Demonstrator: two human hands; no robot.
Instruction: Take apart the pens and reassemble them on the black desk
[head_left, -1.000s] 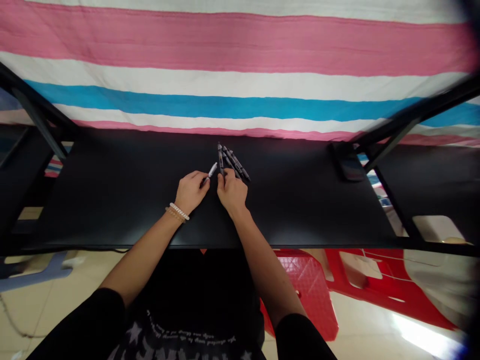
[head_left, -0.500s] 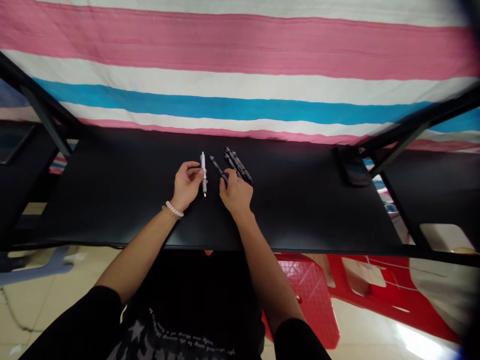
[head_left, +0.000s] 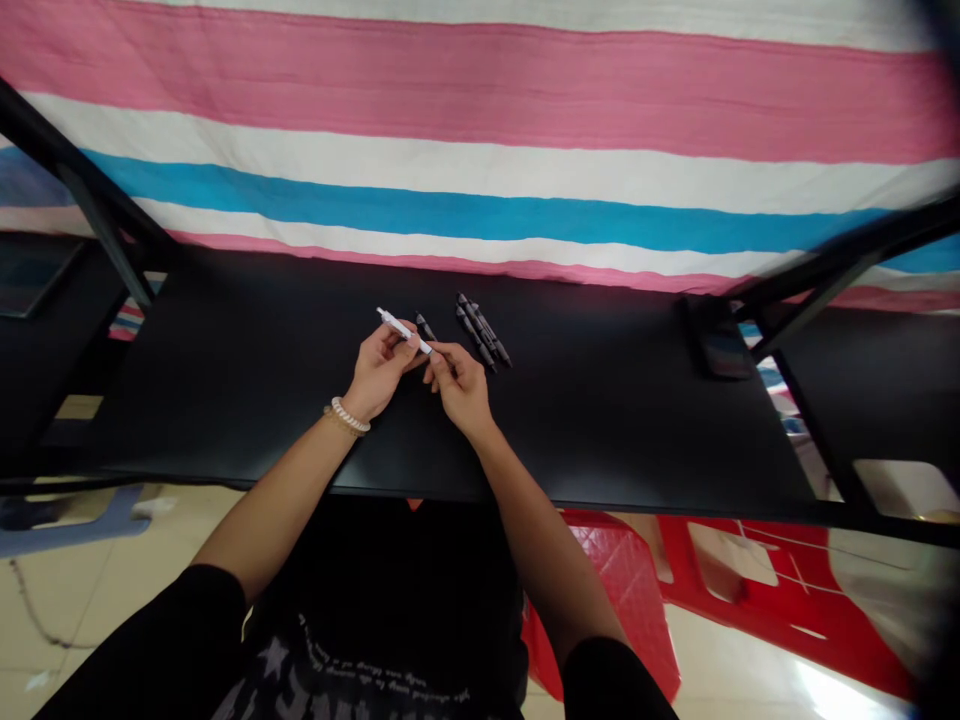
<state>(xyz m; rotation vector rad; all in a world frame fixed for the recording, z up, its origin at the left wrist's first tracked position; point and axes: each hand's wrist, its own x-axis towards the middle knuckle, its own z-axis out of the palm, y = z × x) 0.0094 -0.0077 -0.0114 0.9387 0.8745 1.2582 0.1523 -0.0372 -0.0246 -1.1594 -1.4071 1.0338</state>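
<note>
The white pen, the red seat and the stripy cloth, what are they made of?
White pen: probably smooth, hard plastic; its barrel looks pale and even.
Red seat: likely glossy moulded plastic, since light glares off it.
Stripy cloth: seems a matt fabric, with soft creases; cotton or synthetic, I can't tell.

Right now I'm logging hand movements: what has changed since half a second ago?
The right hand let go of the single black pen and moved left to the near end of the white pen, whose far end swung left. Unchanged: the left hand grips the white pen; the black pen cluster lies on the tabletop.
</note>
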